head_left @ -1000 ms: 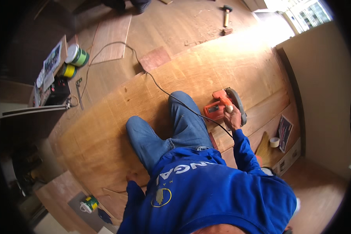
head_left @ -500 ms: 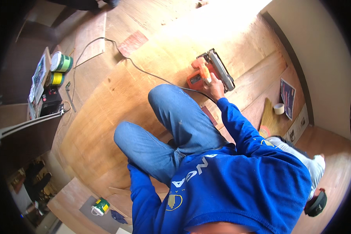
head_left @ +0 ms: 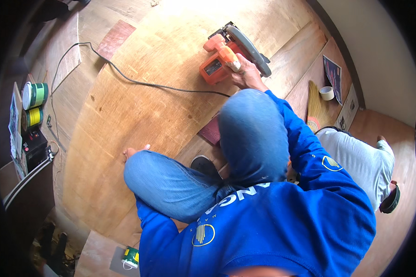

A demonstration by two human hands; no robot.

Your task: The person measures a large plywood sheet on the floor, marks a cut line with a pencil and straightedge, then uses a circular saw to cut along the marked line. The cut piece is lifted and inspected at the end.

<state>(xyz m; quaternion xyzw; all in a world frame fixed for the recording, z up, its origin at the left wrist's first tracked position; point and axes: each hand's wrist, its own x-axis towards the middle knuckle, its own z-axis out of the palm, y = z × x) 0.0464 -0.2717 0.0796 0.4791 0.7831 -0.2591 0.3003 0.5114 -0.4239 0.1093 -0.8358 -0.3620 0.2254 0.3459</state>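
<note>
An orange circular saw [head_left: 221, 61] with a grey blade guard rests on a large plywood sheet [head_left: 138, 108] at the upper middle. My right hand [head_left: 247, 74] is wrapped round its rear handle. A dark power cord [head_left: 171, 86] runs left from the saw across the sheet; near the saw, part of it passes behind my raised right knee. My left hand [head_left: 133, 152] shows just past my left knee, on the plywood, thumb and fingertips apart and nothing visible in them. The rest of that hand is hidden by the knee.
Paint tubs [head_left: 34, 95] and a dark box [head_left: 36, 144] stand at the left. Reddish board pieces [head_left: 117, 39] lie around. Near the right wall are a broom [head_left: 317, 105] and a tape roll [head_left: 327, 93]. Another person in grey [head_left: 356, 150] bends at the right. A green tub [head_left: 131, 257] sits lower left.
My legs have shifted, and the right knee now stands higher beside the saw. My left hand has come into view past the left knee. The right hand keeps its hold on the saw.
</note>
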